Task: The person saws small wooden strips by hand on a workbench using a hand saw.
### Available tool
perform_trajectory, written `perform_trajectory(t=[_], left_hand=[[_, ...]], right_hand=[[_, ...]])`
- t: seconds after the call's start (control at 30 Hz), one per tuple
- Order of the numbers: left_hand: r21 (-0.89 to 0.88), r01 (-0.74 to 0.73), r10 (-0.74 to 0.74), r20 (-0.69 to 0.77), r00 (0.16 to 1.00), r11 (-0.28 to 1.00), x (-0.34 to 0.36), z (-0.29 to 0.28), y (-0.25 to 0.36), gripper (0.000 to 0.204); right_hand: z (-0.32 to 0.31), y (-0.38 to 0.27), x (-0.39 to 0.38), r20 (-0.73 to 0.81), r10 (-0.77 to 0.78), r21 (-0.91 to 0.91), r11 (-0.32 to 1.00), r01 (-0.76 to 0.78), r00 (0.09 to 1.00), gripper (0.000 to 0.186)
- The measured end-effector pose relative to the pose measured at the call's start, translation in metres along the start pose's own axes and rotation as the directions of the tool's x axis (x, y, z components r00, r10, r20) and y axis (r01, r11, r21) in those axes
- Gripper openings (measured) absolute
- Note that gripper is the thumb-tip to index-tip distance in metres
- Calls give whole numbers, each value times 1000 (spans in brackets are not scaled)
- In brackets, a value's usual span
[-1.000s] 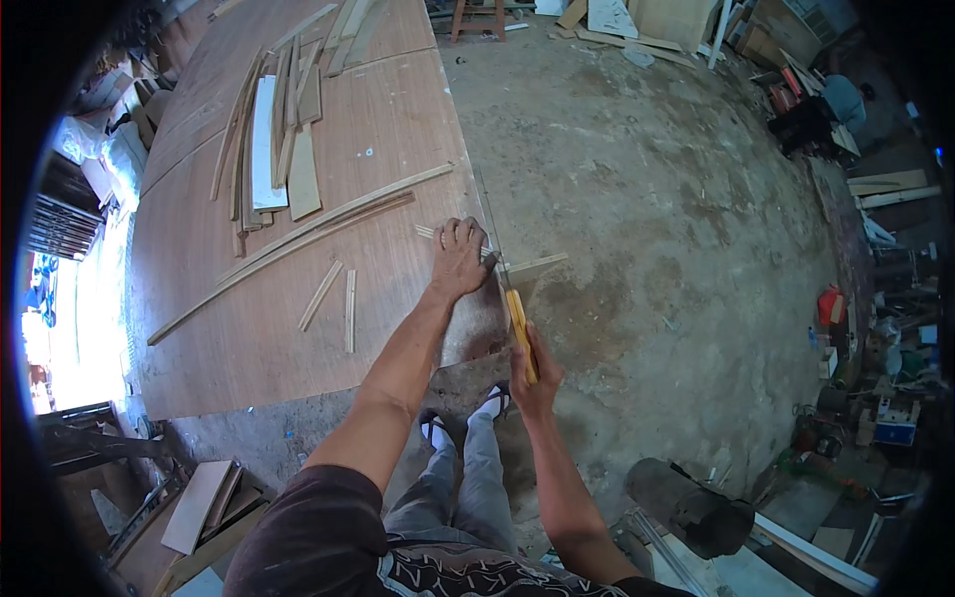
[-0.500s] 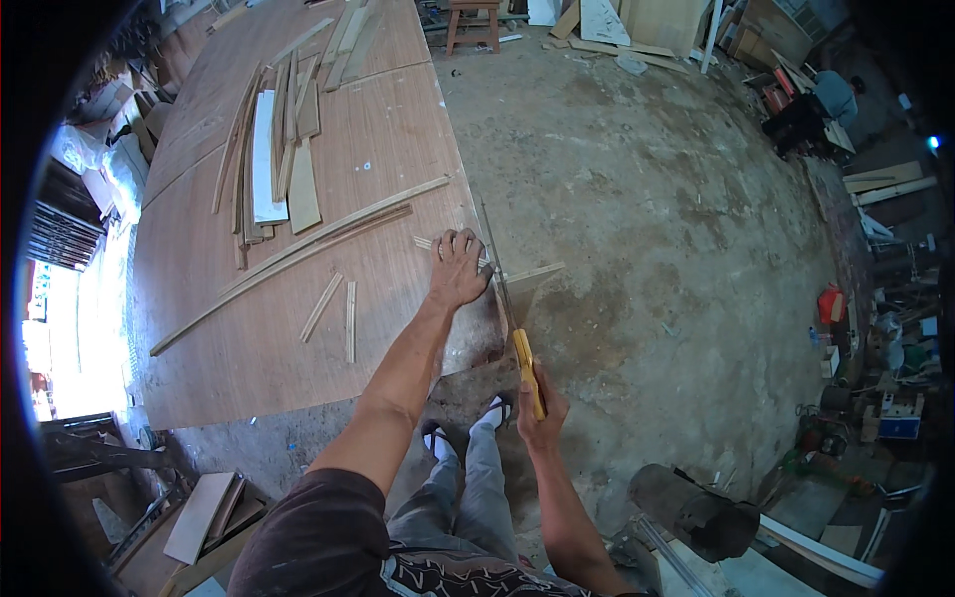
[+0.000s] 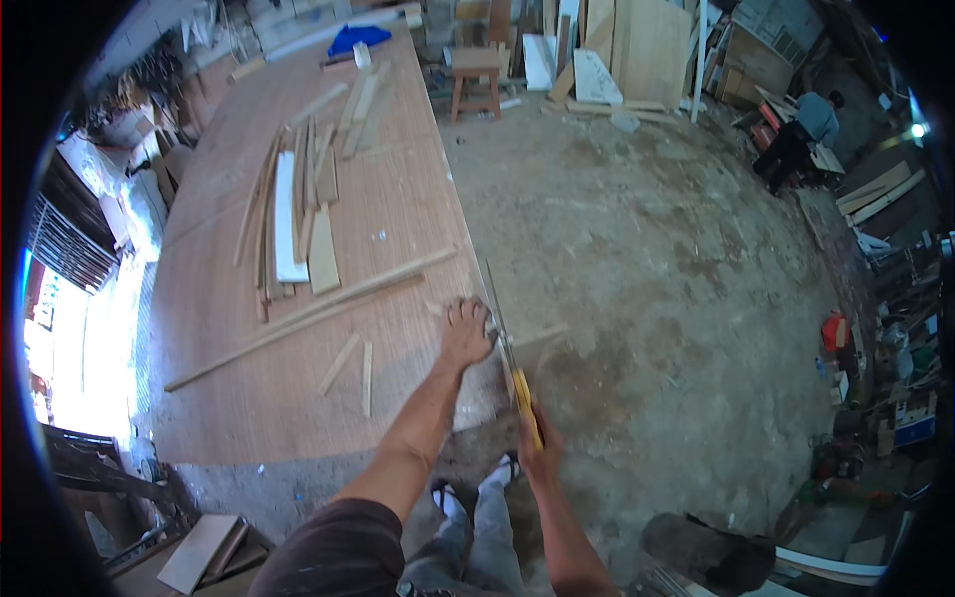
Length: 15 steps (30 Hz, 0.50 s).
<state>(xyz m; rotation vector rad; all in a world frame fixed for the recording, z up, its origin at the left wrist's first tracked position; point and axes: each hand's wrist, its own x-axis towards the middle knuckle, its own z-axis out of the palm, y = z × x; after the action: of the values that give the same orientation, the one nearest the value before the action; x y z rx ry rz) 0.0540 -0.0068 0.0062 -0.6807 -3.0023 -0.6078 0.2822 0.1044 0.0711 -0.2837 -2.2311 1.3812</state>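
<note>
At the right edge of the large wooden tabletop (image 3: 229,368), my left hand (image 3: 468,333) presses down on a thin wooden strip (image 3: 542,333) that juts out past the edge. My right hand (image 3: 537,443) grips the yellow handle of a hand saw (image 3: 527,398). Its narrow blade runs up beside the edge, against the strip, just right of my left hand. A long wooden strip (image 3: 298,323) lies diagonally across the board, with two short pieces (image 3: 367,378) nearer me and a pile of wood and white strips (image 3: 291,219) farther back.
A wooden stool (image 3: 476,70) and leaning boards (image 3: 637,50) stand at the back. A co-worker (image 3: 811,129) bends over items at the right rear. Workshop clutter (image 3: 905,418) lines the right side. A dark cylindrical object (image 3: 701,552) and loose boards (image 3: 199,552) lie near me.
The view has tilted upward, showing more of the back. The saw has moved toward me since one second ago; my left hand stays on the strip.
</note>
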Motion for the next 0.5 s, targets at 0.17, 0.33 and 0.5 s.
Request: perform_trajectory(t=[0.17, 0.33, 0.5], left_hand=[[4, -94, 93, -161, 983, 996, -9, 7, -1, 44], [-38, -49, 46, -91, 995, 998, -7, 9, -4, 44], [-30, -51, 48, -117, 992, 998, 7, 1, -5, 47]], right_hand=[[-11, 2, -25, -7, 47, -9, 999, -47, 999, 42], [-17, 0, -41, -5, 126, 91, 988, -125, 992, 44], [-15, -9, -10, 58, 181, 16, 983, -183, 982, 45]])
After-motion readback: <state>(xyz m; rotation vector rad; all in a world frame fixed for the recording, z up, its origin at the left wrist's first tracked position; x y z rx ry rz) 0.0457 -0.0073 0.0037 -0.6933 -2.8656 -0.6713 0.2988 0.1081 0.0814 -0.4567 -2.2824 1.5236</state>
